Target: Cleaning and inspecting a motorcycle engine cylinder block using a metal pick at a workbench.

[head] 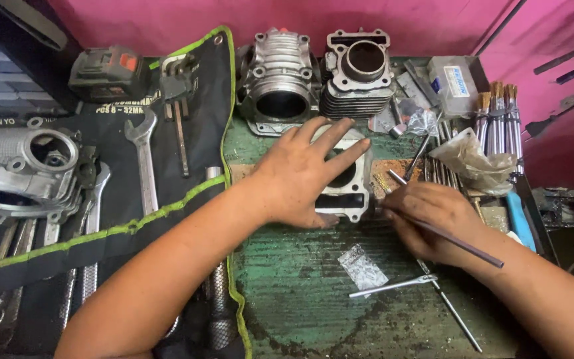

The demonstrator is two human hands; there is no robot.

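A grey metal engine cylinder block (355, 187) lies on the worn green bench (300, 279) at the centre. My left hand (300, 169) rests flat on top of it, fingers spread, pressing it down. My right hand (433, 219) is closed around a thin dark metal rod (460, 240) just right of the block, with its front end against the block's right side. The block's bore is mostly hidden under my left palm.
Two more cylinder blocks (280, 80) (360, 73) stand at the back. A black tool roll with wrenches (142, 166) and an engine casing (24, 166) lie left. Brushes (496, 113), a small plastic bag (361, 266), a T-handle tool (393, 286) and loose rods lie right.
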